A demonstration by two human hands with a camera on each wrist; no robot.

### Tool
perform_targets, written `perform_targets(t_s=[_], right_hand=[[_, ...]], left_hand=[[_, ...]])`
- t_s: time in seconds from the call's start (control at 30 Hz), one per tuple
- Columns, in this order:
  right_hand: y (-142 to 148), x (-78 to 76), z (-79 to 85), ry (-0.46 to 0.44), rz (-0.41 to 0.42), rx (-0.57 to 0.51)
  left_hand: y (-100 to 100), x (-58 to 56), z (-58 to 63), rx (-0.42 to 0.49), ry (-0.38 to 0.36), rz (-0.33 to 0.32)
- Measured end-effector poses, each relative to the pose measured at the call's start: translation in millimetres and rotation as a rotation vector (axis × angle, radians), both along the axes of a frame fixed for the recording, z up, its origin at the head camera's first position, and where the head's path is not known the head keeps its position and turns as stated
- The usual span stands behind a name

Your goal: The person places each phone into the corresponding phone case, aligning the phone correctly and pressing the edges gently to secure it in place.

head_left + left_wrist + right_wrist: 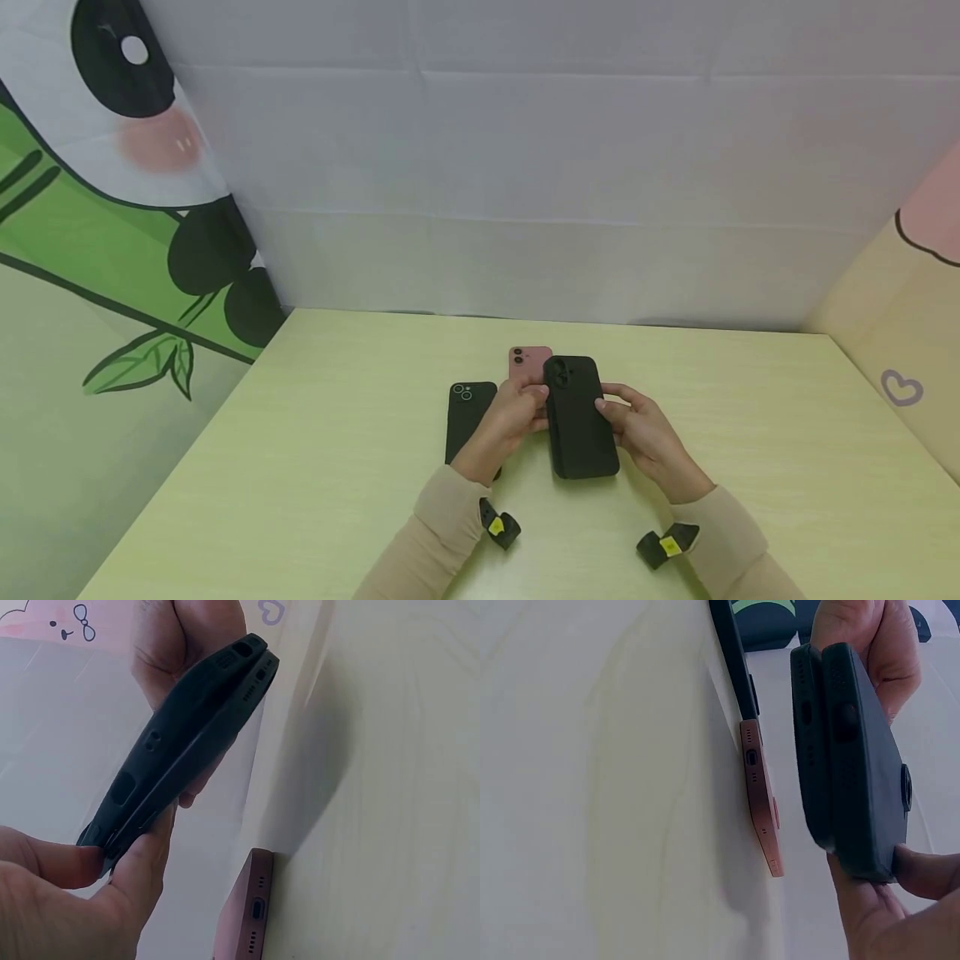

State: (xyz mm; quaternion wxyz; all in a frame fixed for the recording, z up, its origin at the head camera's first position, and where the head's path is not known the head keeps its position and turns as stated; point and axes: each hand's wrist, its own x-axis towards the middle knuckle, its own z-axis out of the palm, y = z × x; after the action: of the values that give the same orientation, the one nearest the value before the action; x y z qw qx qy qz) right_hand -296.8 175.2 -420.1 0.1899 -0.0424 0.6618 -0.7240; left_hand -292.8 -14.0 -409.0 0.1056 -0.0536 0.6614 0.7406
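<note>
Above the table, both hands hold a black phone case and a dark phone stacked together. The case faces up, its camera opening at the far left corner. At the bottom end a narrow wedge-shaped gap parts case and phone, as both wrist views show. My left hand pinches the left edge, thumb on the case and fingers beneath. Opposite it, my right hand grips the right edge with thumb and fingers. In the right wrist view the phone's port end lies beside the case's wider cutout.
A pink phone lies on the table just beyond the hands. Left of it is another black phone, partly covered by the left wrist. A pale cloth wall rises behind the table, and printed panels flank it.
</note>
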Motion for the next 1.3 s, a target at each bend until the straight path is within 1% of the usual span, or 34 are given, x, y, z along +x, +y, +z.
perform_targets(t_s=[0.2,0.4,0.6,1.0,1.3], right_hand=[[-1.0,4.0,1.7,-0.006,-0.025,0.027],[-1.1,7.6,3.4,-0.002,-0.04,0.033],[-2.7,9.6,3.9,-0.011,-0.055,0.031],[-4.9,13.9,2.6,-0.003,-0.058,0.072],[-6.4,16.6,7.0,-0.028,-0.075,0.038]], left_hand=[[-1.6,1.3,-0.5,-0.003,0.022,-0.04],[-2.3,4.4,1.8,0.006,0.003,-0.042],[-3.0,8.2,4.5,-0.011,0.015,-0.062],[-4.0,10.5,5.1,-0.05,0.031,-0.046],[-4.9,12.4,5.0,-0.103,0.019,-0.004]])
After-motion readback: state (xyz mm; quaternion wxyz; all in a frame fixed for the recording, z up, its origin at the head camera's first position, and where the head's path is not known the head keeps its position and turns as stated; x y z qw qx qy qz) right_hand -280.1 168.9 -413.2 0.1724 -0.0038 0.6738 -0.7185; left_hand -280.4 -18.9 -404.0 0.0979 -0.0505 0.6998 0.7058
